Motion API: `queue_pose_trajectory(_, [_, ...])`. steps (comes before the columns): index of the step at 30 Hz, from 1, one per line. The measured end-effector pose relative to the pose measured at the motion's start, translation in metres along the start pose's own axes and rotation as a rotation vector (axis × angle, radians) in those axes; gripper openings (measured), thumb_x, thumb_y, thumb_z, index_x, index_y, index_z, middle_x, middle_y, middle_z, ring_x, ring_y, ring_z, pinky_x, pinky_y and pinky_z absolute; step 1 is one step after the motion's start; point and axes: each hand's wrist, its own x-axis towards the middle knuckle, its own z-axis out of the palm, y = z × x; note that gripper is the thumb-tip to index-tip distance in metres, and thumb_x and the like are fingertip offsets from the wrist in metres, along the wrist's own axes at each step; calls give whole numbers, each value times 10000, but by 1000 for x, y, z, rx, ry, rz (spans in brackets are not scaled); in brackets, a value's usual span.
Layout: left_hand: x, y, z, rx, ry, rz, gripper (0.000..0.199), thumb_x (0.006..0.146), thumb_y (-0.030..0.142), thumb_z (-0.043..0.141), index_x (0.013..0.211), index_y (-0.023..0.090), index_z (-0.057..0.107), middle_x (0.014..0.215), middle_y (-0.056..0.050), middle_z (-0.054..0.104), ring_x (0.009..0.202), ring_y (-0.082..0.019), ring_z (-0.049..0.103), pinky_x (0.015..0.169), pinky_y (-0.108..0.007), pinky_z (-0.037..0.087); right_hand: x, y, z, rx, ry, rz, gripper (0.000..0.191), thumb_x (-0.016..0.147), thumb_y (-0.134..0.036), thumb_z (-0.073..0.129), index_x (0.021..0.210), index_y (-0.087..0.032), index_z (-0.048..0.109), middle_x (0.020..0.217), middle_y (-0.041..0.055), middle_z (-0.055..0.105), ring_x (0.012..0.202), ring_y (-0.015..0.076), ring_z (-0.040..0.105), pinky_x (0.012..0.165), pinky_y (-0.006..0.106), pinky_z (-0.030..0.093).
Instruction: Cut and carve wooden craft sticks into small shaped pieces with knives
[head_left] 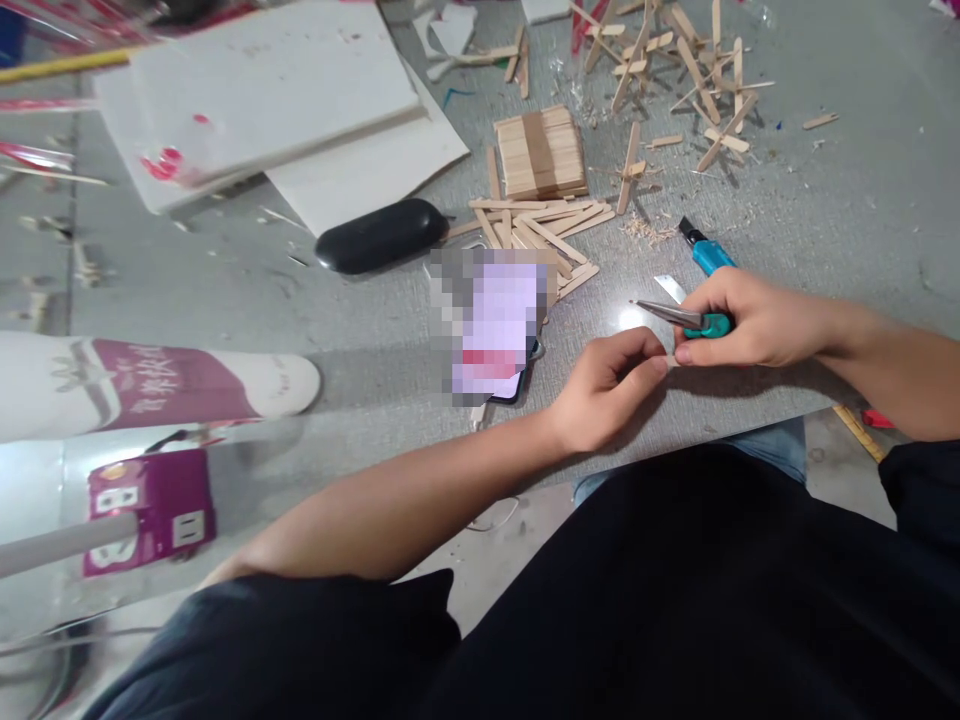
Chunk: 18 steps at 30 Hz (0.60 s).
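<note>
Near the table's front edge, my left hand [611,388] pinches one end of a small pale wooden piece [670,361] between thumb and finger. The fingertips of my right hand [724,318] meet the piece's other side, close to my left fingertips. Also held in my right hand are scissors [664,312] with teal handles, their metal blades pointing left. Just beyond that hand lies a blue utility knife [709,252], and a loose metal blade [669,288] rests beside it.
A phone [499,325] lies left of my hands. Behind it are loose sticks [544,232], a bundled stick stack [541,153] and a black case [382,235]. Crossed stick pieces [697,75] spread at the back. A white and purple bottle [165,385] and purple socket box [150,510] are left.
</note>
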Motion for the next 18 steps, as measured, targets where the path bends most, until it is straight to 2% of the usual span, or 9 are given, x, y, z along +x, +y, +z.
queue_pose_trajectory(2, [0,3,-1,72,-49,15,556,1193,617,608,809,214,616,662,30,576,609,-114,484,596,-276,404,1,2,-2,5,-50,15,323,969,-336,789,716,-206,636,646,-71,430,604,76,374,567,286,271])
queue_pose_trajectory(4, [0,5,1,99,-41,27,599,1191,650,609,790,206,637,654,22,596,600,-111,502,586,-267,411,1,4,-3,25,-73,13,358,988,-373,811,725,-211,629,640,-76,420,599,77,364,571,293,265])
queue_pose_trajectory(6, [-1,5,4,73,48,63,600,1185,643,642,775,204,656,627,21,601,569,-103,511,563,-251,423,1,5,-5,55,-20,-3,354,990,-449,842,781,-216,676,644,-76,459,607,88,396,583,297,293])
queue_pose_trajectory(9, [-1,2,10,-40,324,182,560,1196,570,664,767,211,652,608,29,595,499,-81,497,489,-214,405,1,3,-8,105,188,-33,356,978,-545,849,883,-215,756,713,-36,624,678,127,530,652,316,404])
queue_pose_trajectory(11, [0,0,13,-124,480,261,537,1194,538,681,766,219,623,610,43,566,463,-67,464,435,-193,361,0,0,-8,71,323,-44,331,989,-518,819,878,-213,752,741,-7,678,712,147,573,697,336,443])
queue_pose_trajectory(13, [2,0,16,-177,534,335,510,1204,498,670,779,225,602,611,56,526,452,-58,439,419,-178,340,-3,-3,-6,-29,378,-20,254,987,-433,793,864,-218,735,727,-3,678,710,156,584,706,347,447])
queue_pose_trajectory(18, [6,0,17,-174,568,408,467,1234,425,629,813,230,574,643,58,517,475,-53,436,445,-172,363,-12,-3,-1,-392,368,-7,73,919,-306,770,893,-239,761,775,-10,711,689,156,592,678,357,422])
